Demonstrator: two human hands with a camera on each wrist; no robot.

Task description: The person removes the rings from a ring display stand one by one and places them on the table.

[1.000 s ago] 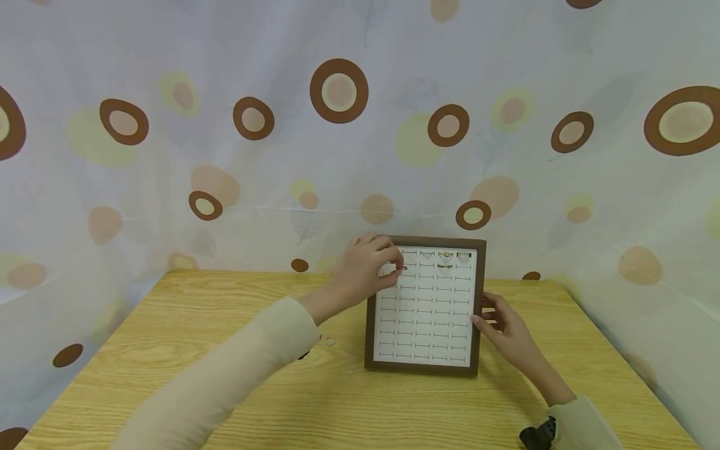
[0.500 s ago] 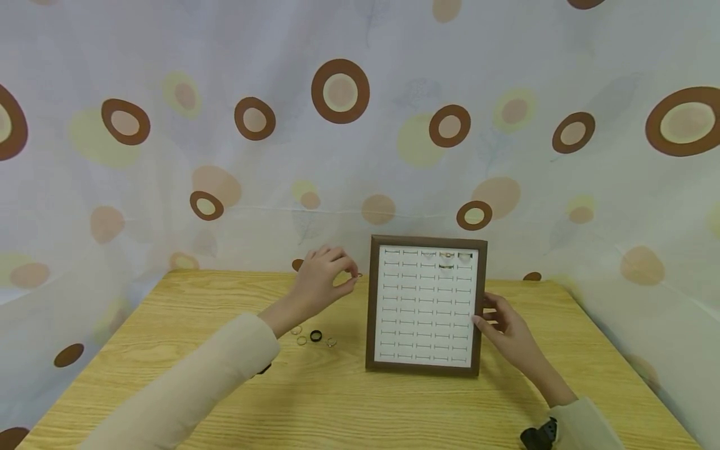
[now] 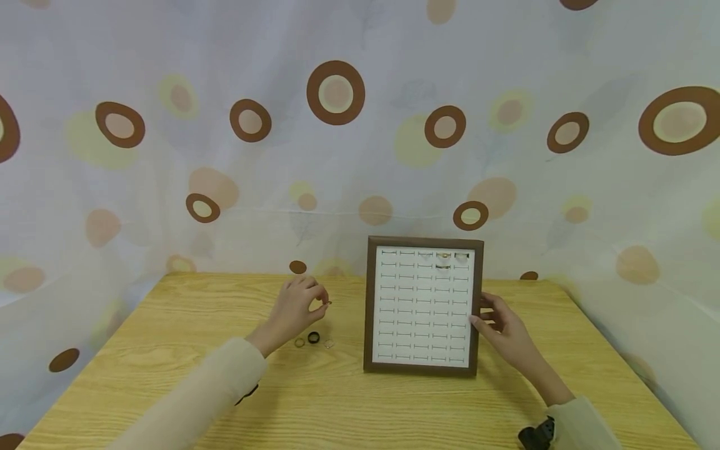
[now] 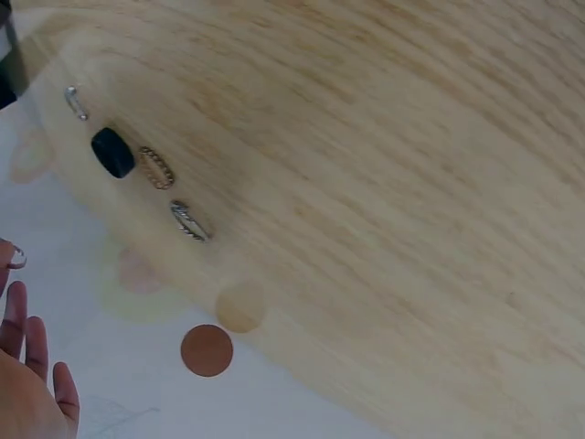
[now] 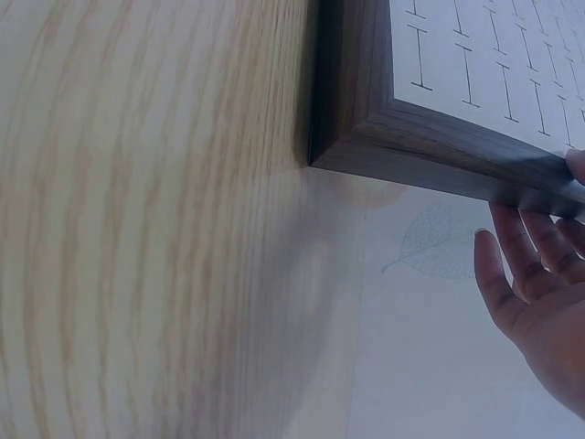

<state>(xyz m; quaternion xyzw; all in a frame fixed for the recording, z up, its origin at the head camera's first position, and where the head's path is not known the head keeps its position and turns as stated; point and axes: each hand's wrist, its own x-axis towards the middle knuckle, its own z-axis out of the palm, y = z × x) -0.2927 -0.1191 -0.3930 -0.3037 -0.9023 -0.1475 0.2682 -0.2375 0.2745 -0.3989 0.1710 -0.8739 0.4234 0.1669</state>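
My left hand (image 3: 298, 306) is over the table, left of the display board, and pinches a small ring (image 3: 329, 302) between thumb and forefinger. The same ring (image 4: 18, 260) shows at the left edge of the left wrist view. Near that hand on the table lie a black ring (image 3: 314, 337), a braided gold ring (image 4: 156, 168) and silver rings, one of them a twisted silver ring (image 4: 189, 221). My right hand (image 3: 506, 328) grips the right side of the brown-framed ring display board (image 3: 424, 306), thumb at the front and fingers behind. The board stands upright with slots in rows.
Several rings sit in the board's upper right slots, including a gold ring (image 3: 443, 255). The wooden table (image 3: 337, 406) meets a patterned curtain (image 3: 382, 156) at its back and sides.
My left hand has moved left and down from the board's upper left, still pinching the ring, to above the loose rings. The right hand and board stay in place.
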